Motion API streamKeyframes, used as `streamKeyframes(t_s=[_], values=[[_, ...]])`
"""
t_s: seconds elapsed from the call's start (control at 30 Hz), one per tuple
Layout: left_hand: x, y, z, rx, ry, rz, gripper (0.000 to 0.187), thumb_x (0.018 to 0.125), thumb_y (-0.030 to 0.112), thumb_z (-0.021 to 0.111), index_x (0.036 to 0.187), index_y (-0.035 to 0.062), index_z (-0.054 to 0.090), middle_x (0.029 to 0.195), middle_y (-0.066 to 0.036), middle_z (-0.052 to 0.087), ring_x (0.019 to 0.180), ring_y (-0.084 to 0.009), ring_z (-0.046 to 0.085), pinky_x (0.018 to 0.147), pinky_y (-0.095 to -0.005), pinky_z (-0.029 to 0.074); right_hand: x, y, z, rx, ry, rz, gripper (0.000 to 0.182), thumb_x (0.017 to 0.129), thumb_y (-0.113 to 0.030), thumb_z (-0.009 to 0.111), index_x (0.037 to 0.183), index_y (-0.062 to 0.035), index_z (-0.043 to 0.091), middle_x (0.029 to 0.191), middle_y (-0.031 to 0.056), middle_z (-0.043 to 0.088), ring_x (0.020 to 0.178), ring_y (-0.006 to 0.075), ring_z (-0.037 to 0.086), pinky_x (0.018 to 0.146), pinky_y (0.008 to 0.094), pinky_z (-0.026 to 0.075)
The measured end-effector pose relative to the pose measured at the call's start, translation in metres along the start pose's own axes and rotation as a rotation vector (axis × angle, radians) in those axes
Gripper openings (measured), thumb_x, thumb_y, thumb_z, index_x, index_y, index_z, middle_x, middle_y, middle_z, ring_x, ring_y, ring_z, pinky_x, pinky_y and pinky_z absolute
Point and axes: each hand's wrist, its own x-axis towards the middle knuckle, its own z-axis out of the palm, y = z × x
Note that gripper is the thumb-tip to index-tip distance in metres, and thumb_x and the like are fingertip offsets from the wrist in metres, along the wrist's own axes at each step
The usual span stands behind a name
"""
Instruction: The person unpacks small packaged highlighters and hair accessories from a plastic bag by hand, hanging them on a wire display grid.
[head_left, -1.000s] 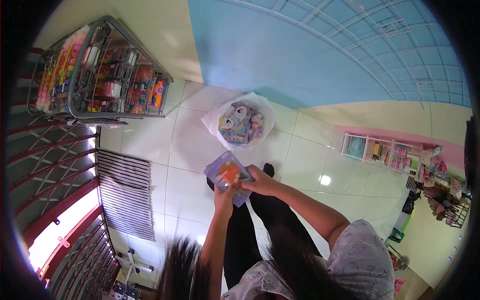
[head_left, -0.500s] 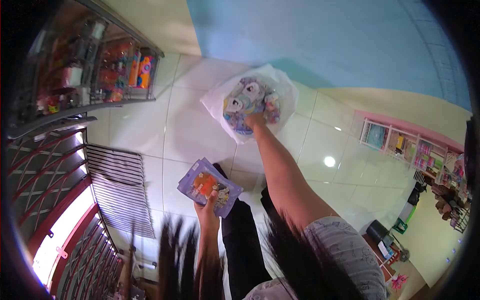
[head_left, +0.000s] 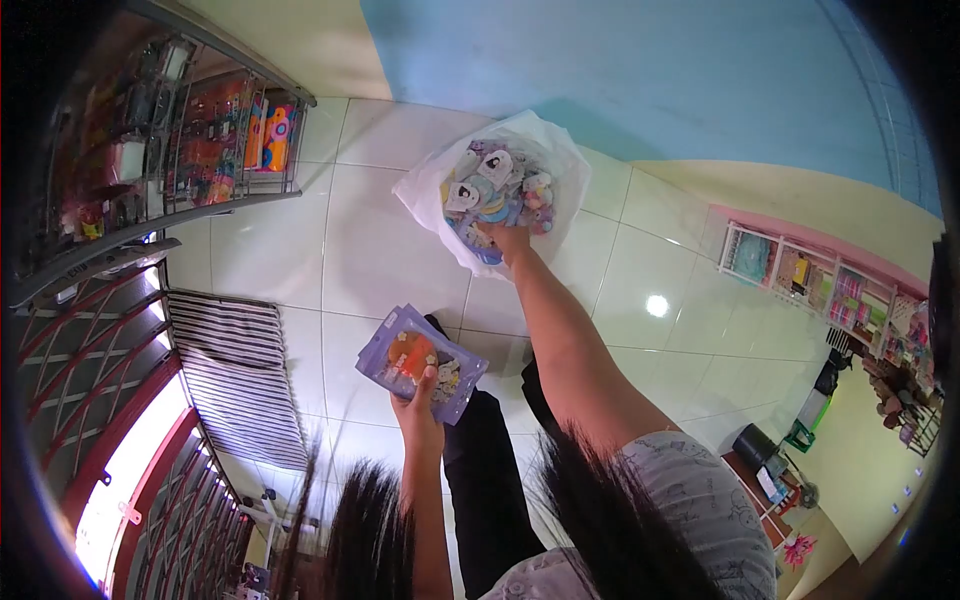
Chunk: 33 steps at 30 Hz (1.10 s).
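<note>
My left hand (head_left: 418,400) grips a small stack of purple packets (head_left: 455,385), its thumb pressed on the top one. That packet has a clear window with an orange item and small pale pieces behind it. Farther off, a white plastic bag (head_left: 565,165) stands open on the floor, filled with colourful packets (head_left: 500,170), some with white round-topped labels. My right hand (head_left: 508,241) reaches into the near side of this bag, fingers bent in among the packets. The fingertips are partly hidden, and what they hold cannot be made out.
A wire rack of goods (head_left: 215,140) stands at upper left, above a folding metal gate (head_left: 90,370). A striped mat (head_left: 235,370) lies on the tiled floor (head_left: 390,240). White baskets (head_left: 790,265) line the wall at right. Dark hair hangs into the lower view.
The whole view has shifted slightly. My right hand is still in the bag, its fingers a little farther left among the packets. My left hand keeps hold of the purple packets.
</note>
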Motion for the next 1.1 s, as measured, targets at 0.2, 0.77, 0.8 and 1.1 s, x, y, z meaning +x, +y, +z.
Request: streamKeyframes(t_s=[0.2, 0.77, 0.8, 1.1], values=[[-0.006, -0.001, 0.008, 0.015, 0.005, 0.012, 0.048, 0.081, 0.008, 0.07, 0.122, 0.0037, 0.046, 0.111, -0.007, 0.057, 0.097, -0.0186, 0.059, 0.082, -0.0338, 0.05, -0.016, -0.023, -0.013, 0.19, -0.03, 0.102, 0.063, 0.072, -0.019, 0.077, 0.126, -0.0038, 0.049, 0.125, 0.0089, 0.054, 0.112, 0.0215, 0.052, 0.094, 0.032, 0.041], [-0.009, -0.017, 0.011, 0.021, 0.02, 0.049, 0.047, 0.081, 0.009, 0.069, 0.122, 0.0043, 0.046, 0.11, -0.007, 0.058, 0.095, -0.018, 0.059, 0.08, -0.0328, 0.05, -0.067, -0.085, -0.043, -0.069, 0.207, -0.004, 0.045, 0.068, -0.024, 0.075, 0.102, -0.0003, 0.058, 0.09, 0.0193, 0.065, 0.084, 0.0339, 0.063, 0.073, 0.041, 0.049], [-0.009, -0.017, 0.01, 0.026, 0.022, 0.051, 0.047, 0.081, 0.009, 0.069, 0.122, 0.0043, 0.046, 0.11, -0.007, 0.058, 0.095, -0.0179, 0.059, 0.08, -0.0328, 0.05, -0.068, -0.087, -0.045, -0.026, 0.248, -0.052, 0.041, 0.069, -0.023, 0.073, 0.099, 0.0001, 0.058, 0.086, 0.0192, 0.065, 0.08, 0.0345, 0.063, 0.071, 0.0421, 0.049], [-0.075, 0.024, 0.048, -0.085, -0.224, -0.103, 0.049, 0.078, 0.006, 0.069, 0.122, 0.0033, 0.048, 0.111, -0.008, 0.058, 0.099, -0.0203, 0.059, 0.083, -0.0351, 0.05, -0.211, -0.241, -0.267, -0.095, 0.044, -0.096, 0.039, 0.073, -0.019, 0.071, 0.104, -0.0005, 0.056, 0.088, 0.0095, 0.062, 0.077, 0.0135, 0.061, 0.067, 0.0281, 0.049]])
